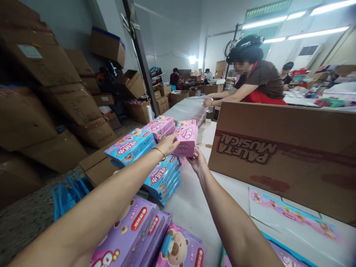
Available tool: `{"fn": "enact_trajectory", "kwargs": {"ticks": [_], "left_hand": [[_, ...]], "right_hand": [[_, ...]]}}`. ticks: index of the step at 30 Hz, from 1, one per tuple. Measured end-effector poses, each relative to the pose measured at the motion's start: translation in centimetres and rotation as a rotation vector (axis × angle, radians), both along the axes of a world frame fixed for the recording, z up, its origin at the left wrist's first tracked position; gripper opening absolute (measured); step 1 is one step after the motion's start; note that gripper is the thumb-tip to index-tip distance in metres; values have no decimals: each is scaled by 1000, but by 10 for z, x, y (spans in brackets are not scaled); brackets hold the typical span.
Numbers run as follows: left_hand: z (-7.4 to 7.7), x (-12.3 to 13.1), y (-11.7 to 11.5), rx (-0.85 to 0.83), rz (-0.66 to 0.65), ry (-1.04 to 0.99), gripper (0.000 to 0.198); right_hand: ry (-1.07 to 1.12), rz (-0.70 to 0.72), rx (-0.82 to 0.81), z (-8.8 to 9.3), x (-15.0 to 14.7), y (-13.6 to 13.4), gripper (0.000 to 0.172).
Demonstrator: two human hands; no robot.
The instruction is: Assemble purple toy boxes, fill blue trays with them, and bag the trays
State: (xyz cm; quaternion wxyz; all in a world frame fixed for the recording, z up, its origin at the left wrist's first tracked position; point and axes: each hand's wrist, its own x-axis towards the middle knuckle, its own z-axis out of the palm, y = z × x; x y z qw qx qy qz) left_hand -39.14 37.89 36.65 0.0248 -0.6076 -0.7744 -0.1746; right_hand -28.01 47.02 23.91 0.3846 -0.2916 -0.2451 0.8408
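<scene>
1. Purple packs (pixel 133 230) lie nearest, stacked below the left forearm on the white table (pixel 191 193).
2. Blue boxes (pixel 160 176) stand piled beyond them, just past that forearm's wrist side.
3. Straight ahead, the pink stack (pixel 185 135) sits between both hands. The left hand (pixel 167 144) curls its fingers onto the left side; the right hand (pixel 198 160) clasps the lower near corner on the right. Both touch it, so neither is clearly nearer. Its long axis seems to run away from the person, though foreshortening leaves that unsure; whether it rests on anything cannot be told.
4. More pink boxes (pixel 160 127) stand just left of it, beyond the left wrist.
5. Farthest, well apart, a co-worker (pixel 269 78) leans over clear plastic (pixel 189 107).
</scene>
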Motion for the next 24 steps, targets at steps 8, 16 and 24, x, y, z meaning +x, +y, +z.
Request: {"fn": "enact_trajectory", "kwargs": {"ticks": [8,16,24], "left_hand": [[5,91,-13,16,-113,26,12],[-76,317,-85,-17,-493,-15,19],[-186,509,-171,-126,-472,-73,21]], "right_hand": [[56,-150,-8,-16,103,-36,25],[-97,-248,-88,-87,366,-138,24],[-762,69,182,-111,584,-179,46]]}}
